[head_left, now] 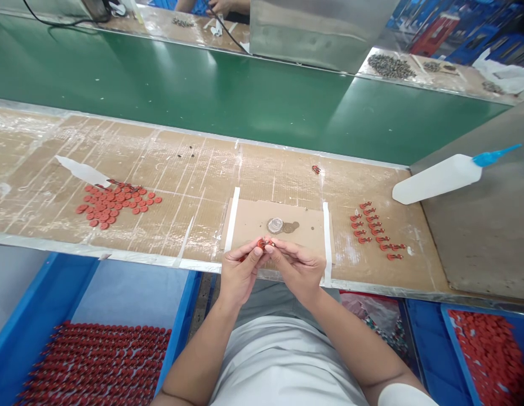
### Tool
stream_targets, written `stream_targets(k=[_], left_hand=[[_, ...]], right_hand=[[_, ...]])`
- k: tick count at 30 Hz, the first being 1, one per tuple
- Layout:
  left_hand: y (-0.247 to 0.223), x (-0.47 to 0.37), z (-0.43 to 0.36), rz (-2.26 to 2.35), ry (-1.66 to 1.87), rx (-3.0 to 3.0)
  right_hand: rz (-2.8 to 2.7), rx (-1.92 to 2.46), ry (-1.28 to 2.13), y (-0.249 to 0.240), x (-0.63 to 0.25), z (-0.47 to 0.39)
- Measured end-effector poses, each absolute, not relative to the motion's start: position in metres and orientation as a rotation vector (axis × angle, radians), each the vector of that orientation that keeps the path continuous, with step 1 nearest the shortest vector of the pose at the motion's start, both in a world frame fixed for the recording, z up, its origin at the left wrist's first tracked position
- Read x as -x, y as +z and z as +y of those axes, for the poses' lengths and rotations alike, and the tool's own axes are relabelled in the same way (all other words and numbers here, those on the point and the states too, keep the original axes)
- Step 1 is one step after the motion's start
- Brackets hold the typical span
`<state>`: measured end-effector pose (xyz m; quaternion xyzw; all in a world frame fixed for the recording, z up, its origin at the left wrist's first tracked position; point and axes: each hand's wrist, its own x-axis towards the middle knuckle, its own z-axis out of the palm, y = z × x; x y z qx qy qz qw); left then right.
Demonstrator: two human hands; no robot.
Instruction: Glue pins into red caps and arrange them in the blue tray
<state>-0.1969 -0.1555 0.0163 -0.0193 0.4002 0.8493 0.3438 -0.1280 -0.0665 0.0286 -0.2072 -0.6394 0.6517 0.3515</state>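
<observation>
Close together over the front edge of a cardboard sheet (253,217), my two hands meet at the fingertips. My left hand (240,268) pinches a small red part (261,243). The fingers of my right hand (299,269) are closed on a small shiny metal piece (270,243) that touches the red part. Just beyond the fingertips sits a small round whitish disc (274,225), with a dark wet stain beside it. Red discs (103,206) lie in a loose pile at the left, and several red parts with metal pieces (376,230) stand in rows at the right.
A white bottle with a blue nozzle (439,179) leans by a metal panel at the right. Behind the bench (160,169) runs a green belt (203,90). Blue bins (183,316) hold red parts below. Another person's hands (222,7) show at the top.
</observation>
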Motion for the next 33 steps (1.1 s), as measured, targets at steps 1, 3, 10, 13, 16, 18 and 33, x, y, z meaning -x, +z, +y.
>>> stream_targets(k=[1,3,10,13,16,18,33], left_hand=[[0.016,0.197,-0.156,1.054,2.207,0.038],[0.016,0.197,-0.157,1.078,2.205,0.011],[0.017,0.195,-0.155,1.121,2.171,-0.030],[0.020,0.193,-0.152,1.135,2.151,-0.013],[0.024,0.192,-0.150,1.142,2.135,0.006],[0.025,0.191,-0.149,1.132,2.143,0.017],[0.018,0.183,-0.143,1.213,2.214,-0.017]], right_hand=[[-1.669,0.536,1.679,0.029,0.128,-0.066],[-1.694,0.531,1.659,0.028,0.127,-0.065],[-1.724,0.491,1.537,0.027,0.123,-0.056],[-1.765,0.468,1.466,0.029,0.122,-0.052],[-1.817,0.452,1.392,0.031,0.122,-0.048],[-1.832,0.438,1.356,0.031,0.122,-0.046],[-1.702,0.520,1.433,0.019,0.124,-0.045]])
